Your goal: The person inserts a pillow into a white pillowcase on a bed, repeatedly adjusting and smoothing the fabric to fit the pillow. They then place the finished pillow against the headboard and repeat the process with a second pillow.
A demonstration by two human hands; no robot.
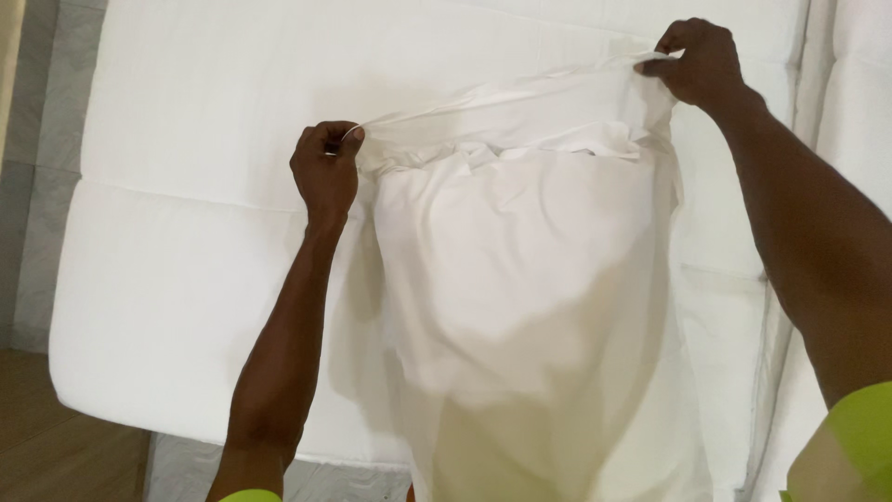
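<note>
Nearest the lens, a lime-green sleeve at lower right, with a sliver of the same colour at the bottom edge on the left arm. Both bare forearms reach up and away from the camera. White pillowcase hangs between the two hands, open end up, and the bulk of a pillow shows as bunched white folds just inside the mouth. Left hand: grip clenched, thumb and fingers pinching the left corner of the pillowcase hem, fabric pulled taut from it. Right hand: grip also closed, pinching the right corner of the hem, held higher and farther from the camera than the left. Hem runs as a tight slanted line from one hand to the other. Lower part of the pillowcase drops out of view at the bottom edge. Behind and below it all, a white mattress with quilted seams. Wooden floor at lower left, grey tiled wall beside it along the left edge.
</note>
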